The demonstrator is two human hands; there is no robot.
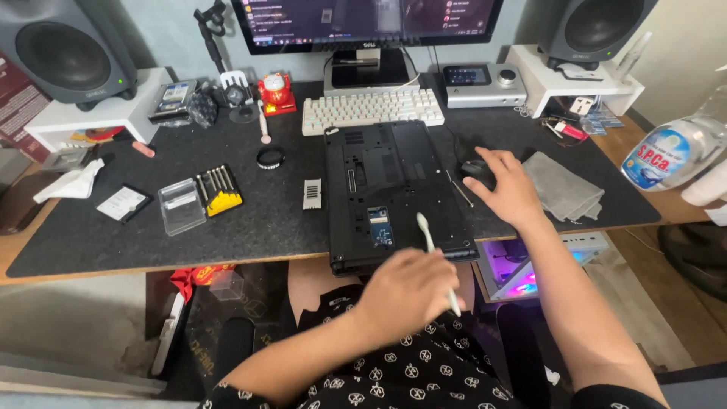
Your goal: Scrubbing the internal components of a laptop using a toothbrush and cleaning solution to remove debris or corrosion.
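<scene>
A black laptop [386,189] lies upside down on the dark desk mat [265,220], with a small open bay showing a blue part near its front edge. My left hand [409,291] is closed around a white toothbrush [429,241], whose head points up over the laptop's front edge. My right hand [509,189] rests on a black mouse [475,170] just right of the laptop, fingers spread over it. A thin metal tool [459,188] lies between laptop and mouse.
A folded grey cloth [564,189] lies right of the mouse. A yellow screwdriver bit set [219,191], clear plastic box [182,206] and small vent cover [312,194] sit to the left. White keyboard [372,110], monitor and speakers stand behind. Another person's hand holds a spray bottle [670,155] at right.
</scene>
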